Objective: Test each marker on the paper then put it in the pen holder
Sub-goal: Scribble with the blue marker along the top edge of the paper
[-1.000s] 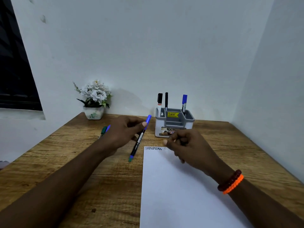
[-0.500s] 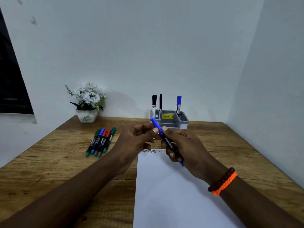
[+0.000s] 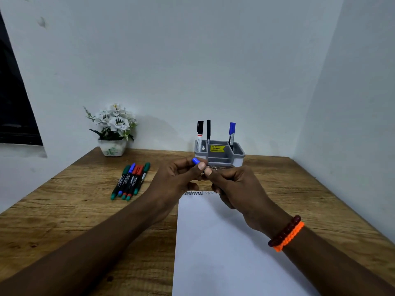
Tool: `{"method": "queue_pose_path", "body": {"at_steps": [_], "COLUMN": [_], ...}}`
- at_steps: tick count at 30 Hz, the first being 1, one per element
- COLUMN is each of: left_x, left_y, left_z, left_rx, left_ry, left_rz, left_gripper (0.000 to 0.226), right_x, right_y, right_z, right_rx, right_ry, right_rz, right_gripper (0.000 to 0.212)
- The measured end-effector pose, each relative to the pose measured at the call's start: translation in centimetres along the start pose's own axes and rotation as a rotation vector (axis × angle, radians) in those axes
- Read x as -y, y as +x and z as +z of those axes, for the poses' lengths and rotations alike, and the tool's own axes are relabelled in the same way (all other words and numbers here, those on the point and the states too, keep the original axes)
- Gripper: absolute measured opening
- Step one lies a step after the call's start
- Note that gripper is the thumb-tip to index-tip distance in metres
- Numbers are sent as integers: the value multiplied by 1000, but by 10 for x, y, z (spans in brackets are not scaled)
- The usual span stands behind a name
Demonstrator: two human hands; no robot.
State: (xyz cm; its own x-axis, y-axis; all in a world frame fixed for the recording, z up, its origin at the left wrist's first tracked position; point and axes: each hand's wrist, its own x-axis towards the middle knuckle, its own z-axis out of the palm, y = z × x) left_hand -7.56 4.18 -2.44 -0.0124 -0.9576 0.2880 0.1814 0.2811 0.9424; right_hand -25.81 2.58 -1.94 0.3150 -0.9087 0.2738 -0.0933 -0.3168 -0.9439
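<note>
Both hands meet above the top edge of the white paper pad (image 3: pixel 215 242). My left hand (image 3: pixel 177 180) pinches the blue cap (image 3: pixel 195 161) of a marker between thumb and fingers. My right hand (image 3: pixel 235 189) is closed around the marker's barrel, which is almost fully hidden in the fist. Just behind the hands stands the grey pen holder (image 3: pixel 238 151), with two black markers (image 3: pixel 200 130) and a blue marker (image 3: pixel 232 130) upright in it. Several more markers (image 3: pixel 130 181), green, blue and red capped, lie in a row on the table to the left.
A white pot of white flowers (image 3: pixel 112 131) stands at the back left against the wall. The wooden table (image 3: pixel 64 210) meets walls at the back and right. A dark window frame (image 3: pixel 15 103) is at far left.
The marker went from my left hand alone to both hands; it now points more towards the camera, with its barrel hidden in my right fist. The view shifted right, revealing the row of markers.
</note>
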Motion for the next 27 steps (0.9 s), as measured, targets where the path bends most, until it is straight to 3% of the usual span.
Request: {"method": "queue_pose_path", "body": {"at_steps": [5,8,10,12,14,17,19,21,23,26,27], "left_x": [-1,-2,-2,-1,2,9,12,17,25,31,32], "left_y": [1,1,4,8,9,2,1,2,2,2,2], "left_z": [-2,-1,-3,-7,-13,-18,-19,-17,-15,-16,-18], "left_rx": [9,6,-60,-191,-253,-156,-44,104,211,274,287], "left_ry": [5,35,12,-7,131,655,901,1003,1095,1152,1157], "left_rz": [15,24,11,10,68,292,391,372,371,389,389], "left_gripper": [33,34,26,18,26,28,21,18,28,40,42], "right_x": [-1,1,2,1,1,5,7,6,-1,-13,-16], "right_y": [0,1,3,4,4,6,8,9,9,4,3], "right_z": [-1,-5,-12,-24,-37,-58,-72,-82,-87,-84,-81], "right_rx": [11,112,193,254,235,116,91,108,87,-9,-45], "right_ry": [-8,-11,-39,-62,-77,9,268,448,390,194,136], "right_rz": [15,82,121,137,115,72,103,103,60,61,92], "right_gripper": [32,33,26,36,40,19,26,32,35,64,63]}}
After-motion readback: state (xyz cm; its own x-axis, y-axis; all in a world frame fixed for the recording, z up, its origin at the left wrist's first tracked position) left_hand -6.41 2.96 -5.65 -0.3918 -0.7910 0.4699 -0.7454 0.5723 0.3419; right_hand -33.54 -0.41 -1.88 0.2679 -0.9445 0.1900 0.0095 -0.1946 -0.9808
